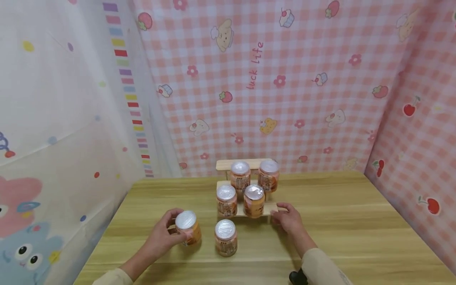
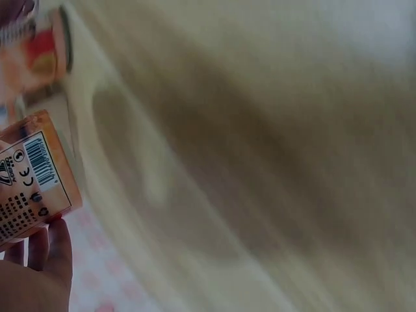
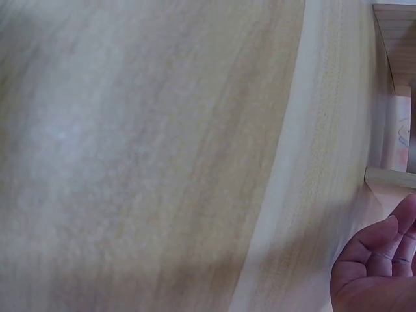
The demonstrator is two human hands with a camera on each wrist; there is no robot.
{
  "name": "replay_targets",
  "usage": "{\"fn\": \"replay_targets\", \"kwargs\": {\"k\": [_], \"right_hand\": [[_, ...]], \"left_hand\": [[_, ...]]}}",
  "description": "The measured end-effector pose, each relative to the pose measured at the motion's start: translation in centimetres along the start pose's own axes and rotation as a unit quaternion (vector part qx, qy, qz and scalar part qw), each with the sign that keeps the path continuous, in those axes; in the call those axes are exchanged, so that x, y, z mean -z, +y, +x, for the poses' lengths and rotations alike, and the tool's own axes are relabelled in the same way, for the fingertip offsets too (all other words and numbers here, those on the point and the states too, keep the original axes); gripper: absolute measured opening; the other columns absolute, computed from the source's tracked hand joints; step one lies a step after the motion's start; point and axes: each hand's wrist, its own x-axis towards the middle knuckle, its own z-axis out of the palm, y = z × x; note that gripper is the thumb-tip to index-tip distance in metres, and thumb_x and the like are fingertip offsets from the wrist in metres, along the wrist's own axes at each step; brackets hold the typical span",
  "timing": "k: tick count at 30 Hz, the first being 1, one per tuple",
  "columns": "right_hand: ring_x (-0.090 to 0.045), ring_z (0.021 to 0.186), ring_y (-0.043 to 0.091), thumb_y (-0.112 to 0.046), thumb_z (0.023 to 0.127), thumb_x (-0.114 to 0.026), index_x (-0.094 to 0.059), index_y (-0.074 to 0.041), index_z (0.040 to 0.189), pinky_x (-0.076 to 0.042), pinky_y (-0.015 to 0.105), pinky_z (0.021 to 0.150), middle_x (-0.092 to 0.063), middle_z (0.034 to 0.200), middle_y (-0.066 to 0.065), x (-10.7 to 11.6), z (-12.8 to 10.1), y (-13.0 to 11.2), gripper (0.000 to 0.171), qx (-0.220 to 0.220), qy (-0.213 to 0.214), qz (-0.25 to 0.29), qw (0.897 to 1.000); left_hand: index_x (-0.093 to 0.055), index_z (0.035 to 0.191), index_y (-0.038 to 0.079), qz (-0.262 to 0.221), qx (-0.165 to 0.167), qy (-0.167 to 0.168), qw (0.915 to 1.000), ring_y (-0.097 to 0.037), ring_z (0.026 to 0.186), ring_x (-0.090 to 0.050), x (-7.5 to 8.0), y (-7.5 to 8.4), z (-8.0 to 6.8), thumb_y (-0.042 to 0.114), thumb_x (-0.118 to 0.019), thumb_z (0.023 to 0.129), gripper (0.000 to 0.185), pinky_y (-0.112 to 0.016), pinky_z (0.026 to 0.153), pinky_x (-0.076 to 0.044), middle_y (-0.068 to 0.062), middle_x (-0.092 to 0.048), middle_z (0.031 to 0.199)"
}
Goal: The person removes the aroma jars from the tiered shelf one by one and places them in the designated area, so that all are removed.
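My left hand (image 1: 162,235) grips an orange-labelled can (image 1: 194,233) with a silver lid, thumb in front and fingers behind. In the left wrist view, that can (image 2: 36,175) shows its barcode. Just right of it, a similar can (image 1: 226,241) stands on the table. My right hand (image 1: 290,221) holds the right end of a stepped wooden rack (image 1: 268,209), thumb and fingers at the lower step. On that step stand a left can (image 1: 227,204) and a right can (image 1: 254,204). Behind them, on a higher step, are two more cans, a left one (image 1: 240,178) and a right one (image 1: 268,178).
The rack's top board (image 1: 224,164) rises at the back, close to a pink checked cloth (image 1: 285,118). A white patterned curtain (image 1: 71,118) hangs on the left. Near my right sleeve, a small black object (image 1: 298,277) sits at the front of the wooden table (image 1: 342,221).
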Motion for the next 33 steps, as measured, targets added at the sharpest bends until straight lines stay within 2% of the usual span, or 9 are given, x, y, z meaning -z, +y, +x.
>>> {"fn": "replay_targets", "kwargs": {"k": [6, 12, 17, 26, 30, 33], "right_hand": [[-0.06, 0.069, 0.018, -0.015, 0.083, -0.065, -0.048, -0.005, 0.118, -0.044, 0.033, 0.053, -0.061, 0.1, 0.014, 0.1, 0.4, -0.3, 0.04, 0.011, 0.003, 0.0, 1.0], [-0.059, 0.068, 0.018, -0.013, 0.083, -0.065, -0.047, -0.006, 0.117, -0.043, 0.033, 0.052, -0.062, 0.095, 0.01, 0.1, 0.5, -0.2, 0.04, 0.002, -0.003, 0.0, 1.0], [-0.059, 0.068, 0.017, -0.014, 0.083, -0.065, -0.048, -0.006, 0.117, -0.044, 0.033, 0.052, -0.062, 0.096, 0.011, 0.1, 0.5, -0.3, 0.04, 0.012, 0.001, 0.003, 1.0], [-0.059, 0.068, 0.015, -0.014, 0.083, -0.065, -0.048, -0.006, 0.118, -0.043, 0.032, 0.051, -0.061, 0.101, 0.015, 0.1, 0.3, 0.0, 0.04, 0.008, 0.007, -0.004, 1.0], [-0.059, 0.068, 0.016, -0.014, 0.083, -0.065, -0.048, -0.005, 0.118, -0.044, 0.032, 0.052, -0.062, 0.099, 0.014, 0.0, 0.3, 0.1, 0.04, 0.009, 0.006, -0.002, 1.0], [-0.059, 0.068, 0.017, -0.014, 0.083, -0.064, -0.047, -0.005, 0.118, -0.044, 0.033, 0.052, -0.062, 0.096, 0.012, 0.0, 0.3, 0.3, 0.04, 0.005, 0.001, -0.001, 1.0]], "left_hand": [[-0.048, 0.118, 0.015, 0.008, -0.01, -0.01, 0.9999, -0.024, 0.105, -0.049, -2.3, 0.0, 0.1, 0.013, -0.084, 0.061, 0.067, -0.037, 0.086, -0.043, -0.007, -0.053, 0.111], [-0.046, 0.12, 0.014, 0.014, -0.007, -0.026, 0.9995, -0.026, 0.106, -0.049, -3.3, -0.4, -0.2, 0.014, -0.084, 0.062, 0.069, -0.037, 0.087, -0.043, -0.009, -0.052, 0.111], [-0.045, 0.12, 0.014, 0.029, -0.018, -0.035, 0.9988, -0.026, 0.107, -0.049, -3.4, -0.9, -0.4, 0.019, -0.084, 0.062, 0.07, -0.036, 0.087, -0.044, -0.009, -0.052, 0.112], [-0.037, 0.13, 0.008, 0.033, -0.038, -0.079, 0.9956, -0.028, 0.109, -0.047, -3.5, -1.4, -0.4, 0.02, -0.082, 0.066, 0.079, -0.032, 0.087, -0.043, -0.013, -0.046, 0.122], [-0.034, 0.134, 0.011, 0.039, -0.029, -0.062, 0.9969, -0.027, 0.114, -0.043, -2.9, -1.1, 0.1, 0.021, -0.081, 0.067, 0.082, -0.037, 0.091, -0.04, -0.009, -0.045, 0.124], [-0.035, 0.133, 0.011, 0.032, -0.038, -0.045, 0.9977, -0.029, 0.115, -0.042, -2.2, -0.3, 0.7, 0.017, -0.079, 0.07, 0.077, -0.045, 0.093, -0.037, -0.01, -0.047, 0.122]]}}
